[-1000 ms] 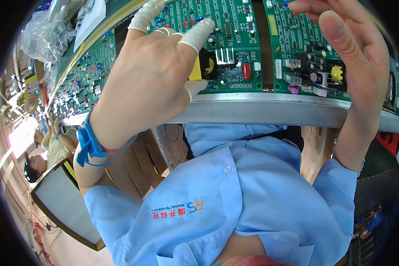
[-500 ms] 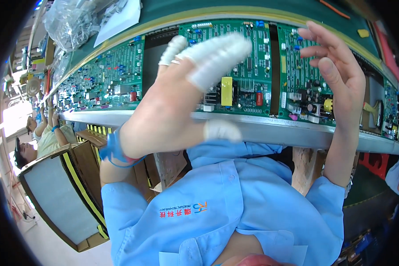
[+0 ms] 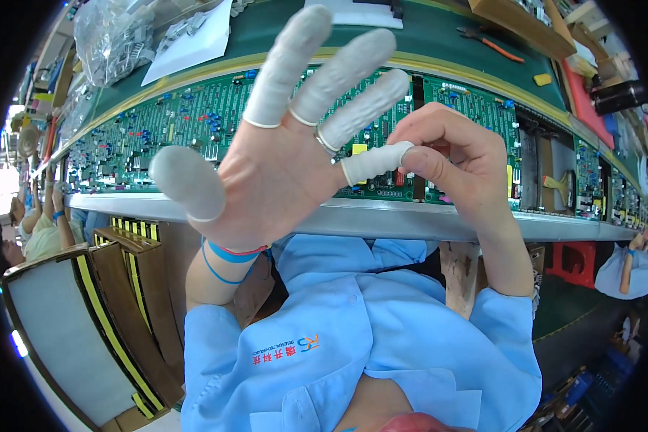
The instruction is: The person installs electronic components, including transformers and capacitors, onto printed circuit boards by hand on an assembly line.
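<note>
Green bench (image 3: 432,36): left hand (image 3: 270,180), five fingercots (image 3: 343,78); right hand (image 3: 471,162) pinching one.

The finger covers (image 3: 268,93) look like thin rubber, matt and wrinkled, while the circuit boards (image 3: 227,104) look hard and glossy beside the smooth, softly shining metal rail (image 3: 381,216). The shirt (image 3: 320,306) is matt, lightly creased cloth, the box (image 3: 119,288) matt cardboard, the bag (image 3: 108,50) crinkled, shiny plastic, and the sheet (image 3: 194,54) smooth paper.
</note>
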`<state>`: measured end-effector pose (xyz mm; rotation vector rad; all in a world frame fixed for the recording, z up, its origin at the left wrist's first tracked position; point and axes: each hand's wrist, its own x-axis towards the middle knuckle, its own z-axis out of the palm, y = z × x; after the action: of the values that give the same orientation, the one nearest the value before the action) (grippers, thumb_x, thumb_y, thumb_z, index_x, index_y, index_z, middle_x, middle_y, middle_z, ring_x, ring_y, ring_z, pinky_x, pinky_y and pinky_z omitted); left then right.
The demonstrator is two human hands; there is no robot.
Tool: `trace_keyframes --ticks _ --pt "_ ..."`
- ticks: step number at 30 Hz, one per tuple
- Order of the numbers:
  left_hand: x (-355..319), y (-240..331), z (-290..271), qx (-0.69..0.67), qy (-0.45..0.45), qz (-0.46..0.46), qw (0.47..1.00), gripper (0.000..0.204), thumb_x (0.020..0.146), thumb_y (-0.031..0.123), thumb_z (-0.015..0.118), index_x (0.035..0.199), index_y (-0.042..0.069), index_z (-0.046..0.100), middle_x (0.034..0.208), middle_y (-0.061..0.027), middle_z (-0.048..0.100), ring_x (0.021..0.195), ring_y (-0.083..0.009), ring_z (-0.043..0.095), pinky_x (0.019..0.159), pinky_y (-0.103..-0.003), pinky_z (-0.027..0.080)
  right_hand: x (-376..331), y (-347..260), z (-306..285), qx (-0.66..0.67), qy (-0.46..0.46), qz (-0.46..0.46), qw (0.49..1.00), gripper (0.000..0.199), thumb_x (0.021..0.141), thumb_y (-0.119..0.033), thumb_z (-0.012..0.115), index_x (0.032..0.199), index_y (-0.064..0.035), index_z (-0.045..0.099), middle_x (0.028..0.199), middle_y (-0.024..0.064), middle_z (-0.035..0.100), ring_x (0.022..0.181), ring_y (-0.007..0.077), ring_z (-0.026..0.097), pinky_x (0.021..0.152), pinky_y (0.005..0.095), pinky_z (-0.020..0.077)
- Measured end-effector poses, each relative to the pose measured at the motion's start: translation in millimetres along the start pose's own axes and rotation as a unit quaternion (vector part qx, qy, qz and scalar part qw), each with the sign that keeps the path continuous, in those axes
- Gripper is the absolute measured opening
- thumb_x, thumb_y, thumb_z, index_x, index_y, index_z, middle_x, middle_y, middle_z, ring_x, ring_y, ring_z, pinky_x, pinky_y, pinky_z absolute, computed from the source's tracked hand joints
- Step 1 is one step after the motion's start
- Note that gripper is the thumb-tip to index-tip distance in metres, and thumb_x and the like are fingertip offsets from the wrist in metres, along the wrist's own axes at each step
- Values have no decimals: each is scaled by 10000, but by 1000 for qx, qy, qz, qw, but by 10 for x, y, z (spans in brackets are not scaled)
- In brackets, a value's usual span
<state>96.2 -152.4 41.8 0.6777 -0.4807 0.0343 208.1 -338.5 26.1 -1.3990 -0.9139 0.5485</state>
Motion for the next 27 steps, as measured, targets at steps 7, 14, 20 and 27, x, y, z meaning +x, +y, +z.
trace_keyframes --ticks 7,14,20,27 --pt "-193 128 82 28 84 17 996 1054 834 590 617 1528 109 -14 1570 -201 98 1450 -364 126 1116 -632 194 7 -191 -178 -32 150 -69 986 96 928 -84 572 916 8 595 912 56 605 675 100 590 601 216 455" --pt "-186 5 30 432 179 2 884 553 853 73 681 1368 41 482 1209 -119 605 1111 -168 583 924 -309 468 27 -179 -134 220 20 7 975 217 964 -209 545 950 7 563 965 103 601 661 108 585 587 229 471" --pt "-60 12 52 555 104 10 825 358 822 61 727 1155 -23 626 997 -109 658 841 -132 631 738 -257 524 25 -109 -92 133 -5 16 991 228 955 -217 574 960 10 593 1008 108 601 690 110 605 607 218 480" --pt "-92 62 -42 418 295 103 853 161 835 91 736 943 -11 673 853 -61 694 752 -98 640 684 -242 528 6 -59 -169 320 -41 23 946 520 998 -344 443 1282 92 451 1201 247 580 750 178 632 621 255 516"
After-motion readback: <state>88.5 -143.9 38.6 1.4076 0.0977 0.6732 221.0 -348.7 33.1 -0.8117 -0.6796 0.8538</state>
